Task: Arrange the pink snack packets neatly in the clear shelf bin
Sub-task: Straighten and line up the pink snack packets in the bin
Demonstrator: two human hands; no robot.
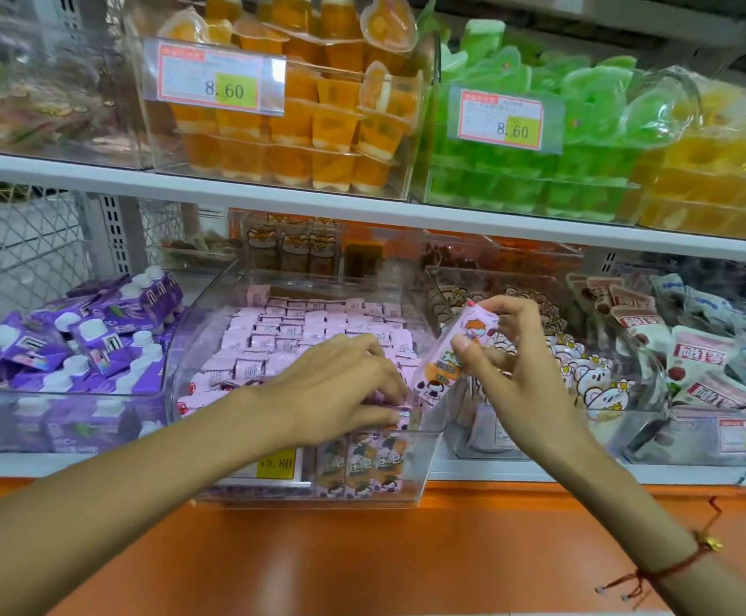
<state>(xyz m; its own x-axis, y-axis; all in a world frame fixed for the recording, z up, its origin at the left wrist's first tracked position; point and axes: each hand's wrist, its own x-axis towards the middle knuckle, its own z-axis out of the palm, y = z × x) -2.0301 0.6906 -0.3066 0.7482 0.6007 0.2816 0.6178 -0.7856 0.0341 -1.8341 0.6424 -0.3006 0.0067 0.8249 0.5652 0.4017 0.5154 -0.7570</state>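
Fingers [502, 311] of the right hand [513, 371] are curled around one pink snack packet [455, 353], and they hold it tilted above the right front corner of the clear shelf bin [424, 464]. The thumb presses on the face of the packet, near its middle. The left hand [340, 384] lies palm down over the front row of pink packets [300, 331] inside the bin; its fingers are bent and touch the packets under them, but I cannot tell if they really pinch one. Behind this hand the packets lie in rather even rows, and some stand upright against the front wall of the bin. The bin sits on the lower shelf, between a bin of purple pouches [87, 344] on the left and a bin of white cartoon packets [584, 375] on the right. On the right wrist there is a red string bracelet [673, 566]. Above, on the upper shelf, stand orange jelly cups [318, 117] and green jelly cups [540, 140].
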